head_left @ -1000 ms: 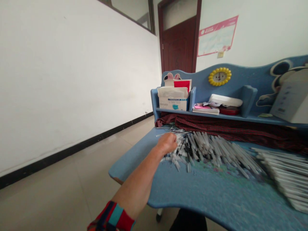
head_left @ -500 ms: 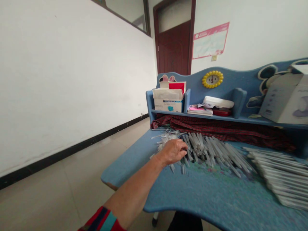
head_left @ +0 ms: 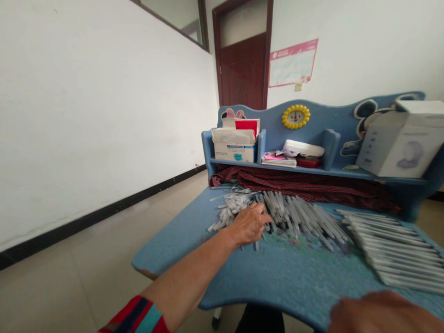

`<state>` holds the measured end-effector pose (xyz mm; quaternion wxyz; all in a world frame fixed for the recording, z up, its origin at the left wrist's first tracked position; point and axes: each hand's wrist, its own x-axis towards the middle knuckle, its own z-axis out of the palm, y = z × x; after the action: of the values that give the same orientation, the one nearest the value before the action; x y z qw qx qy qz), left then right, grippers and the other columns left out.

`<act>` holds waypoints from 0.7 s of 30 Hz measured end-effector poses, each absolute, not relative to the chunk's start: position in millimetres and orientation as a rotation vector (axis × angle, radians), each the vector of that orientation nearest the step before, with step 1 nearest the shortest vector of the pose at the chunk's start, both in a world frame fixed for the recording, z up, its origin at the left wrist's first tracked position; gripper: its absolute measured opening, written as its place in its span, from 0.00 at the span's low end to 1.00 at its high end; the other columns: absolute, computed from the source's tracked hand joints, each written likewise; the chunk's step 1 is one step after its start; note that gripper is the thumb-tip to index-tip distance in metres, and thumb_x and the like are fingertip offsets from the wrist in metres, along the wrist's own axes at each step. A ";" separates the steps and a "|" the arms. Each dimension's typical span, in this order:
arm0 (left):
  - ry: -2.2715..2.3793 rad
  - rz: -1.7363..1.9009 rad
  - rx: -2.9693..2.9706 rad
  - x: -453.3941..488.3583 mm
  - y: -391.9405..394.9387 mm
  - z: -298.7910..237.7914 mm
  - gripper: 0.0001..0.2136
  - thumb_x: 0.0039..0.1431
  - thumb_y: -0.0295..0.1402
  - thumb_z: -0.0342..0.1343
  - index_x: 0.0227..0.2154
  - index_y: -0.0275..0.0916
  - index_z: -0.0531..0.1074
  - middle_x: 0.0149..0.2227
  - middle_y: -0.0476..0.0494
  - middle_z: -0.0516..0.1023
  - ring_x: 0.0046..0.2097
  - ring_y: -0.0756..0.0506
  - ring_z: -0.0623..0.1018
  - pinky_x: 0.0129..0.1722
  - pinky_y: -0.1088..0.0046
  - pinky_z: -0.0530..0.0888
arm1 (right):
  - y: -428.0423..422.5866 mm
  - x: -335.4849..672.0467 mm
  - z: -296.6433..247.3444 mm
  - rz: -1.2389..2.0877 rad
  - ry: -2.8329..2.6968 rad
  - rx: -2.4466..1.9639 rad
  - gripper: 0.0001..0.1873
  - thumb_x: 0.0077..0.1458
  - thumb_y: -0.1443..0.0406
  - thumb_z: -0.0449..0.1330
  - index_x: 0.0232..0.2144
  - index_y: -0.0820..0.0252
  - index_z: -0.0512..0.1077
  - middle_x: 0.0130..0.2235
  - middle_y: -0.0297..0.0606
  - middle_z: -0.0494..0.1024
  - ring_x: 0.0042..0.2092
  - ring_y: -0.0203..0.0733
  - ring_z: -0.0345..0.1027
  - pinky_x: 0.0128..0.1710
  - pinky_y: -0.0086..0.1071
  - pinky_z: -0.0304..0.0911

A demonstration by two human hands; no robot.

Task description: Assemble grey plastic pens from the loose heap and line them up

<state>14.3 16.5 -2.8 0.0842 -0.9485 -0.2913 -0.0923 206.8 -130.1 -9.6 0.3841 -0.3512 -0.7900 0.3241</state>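
Left hand [head_left: 250, 224] is resting curled at plastic tubes [head_left: 308, 215] fanning out to its right; whether it is gripping one, I cannot tell. They are looking light, stiff, slippery, probably suiting a mid-length pinch. Right hand [head_left: 385, 314] is blurring, its grip unclear.

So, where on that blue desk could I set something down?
The desk has two bare patches: the left corner, outside the left arm, and the front middle, between that arm, the tube pile, the front edge and the right hand. It's crowded along the cloth, around the left hand, and at right under the tube row.
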 end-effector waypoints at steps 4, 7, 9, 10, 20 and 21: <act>-0.846 -0.236 -2.807 17.6 16.3 -2.3 0.07 0.52 0.28 0.50 0.33 0.41 0.71 0.40 0.43 0.66 0.43 0.45 0.67 0.38 0.71 0.68 | -138.3 186.2 31.0 0.846 -2.141 -1.219 0.06 0.52 0.66 0.54 0.25 0.56 0.68 0.20 0.29 0.67 0.22 0.31 0.59 0.18 0.24 0.51; -0.825 -0.234 -2.780 19.0 17.1 -4.1 0.07 0.53 0.27 0.49 0.31 0.41 0.71 0.38 0.43 0.66 0.41 0.45 0.67 0.36 0.71 0.68 | -106.7 178.7 43.1 0.676 -2.158 -1.438 0.09 0.50 0.68 0.51 0.21 0.59 0.67 0.20 0.29 0.66 0.22 0.30 0.59 0.20 0.24 0.49; -0.798 -0.246 -2.761 18.8 18.0 -5.7 0.07 0.54 0.27 0.48 0.32 0.41 0.70 0.37 0.43 0.66 0.41 0.45 0.66 0.36 0.72 0.67 | -81.7 180.4 38.2 0.481 -2.166 -1.522 0.09 0.49 0.68 0.51 0.21 0.59 0.67 0.20 0.30 0.67 0.23 0.32 0.60 0.22 0.25 0.49; -0.782 -0.256 -2.753 18.4 18.4 -6.3 0.07 0.54 0.27 0.48 0.33 0.41 0.70 0.37 0.43 0.66 0.41 0.46 0.66 0.35 0.72 0.67 | -70.9 182.3 33.1 0.385 -2.167 -1.555 0.09 0.49 0.68 0.51 0.21 0.59 0.68 0.20 0.31 0.69 0.24 0.32 0.61 0.23 0.25 0.50; -0.653 -0.466 -2.755 17.3 19.4 -4.3 0.07 0.59 0.28 0.43 0.33 0.37 0.66 0.36 0.43 0.66 0.40 0.47 0.66 0.39 0.72 0.66 | -39.8 186.8 -18.4 0.161 -2.015 -1.676 0.11 0.50 0.65 0.52 0.37 0.56 0.70 0.23 0.32 0.73 0.25 0.36 0.65 0.25 0.27 0.51; -0.643 -0.483 -2.764 17.9 19.2 -4.2 0.07 0.59 0.28 0.43 0.32 0.37 0.66 0.35 0.43 0.66 0.40 0.47 0.66 0.39 0.72 0.66 | -39.7 186.4 -21.3 0.157 -2.004 -1.655 0.11 0.51 0.64 0.52 0.37 0.56 0.70 0.23 0.32 0.73 0.25 0.37 0.65 0.26 0.27 0.52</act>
<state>17.9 19.2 -4.2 0.1309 -0.9520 -0.2213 -0.1664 186.4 -39.7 -21.3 0.2658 -0.6127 -0.7420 0.0583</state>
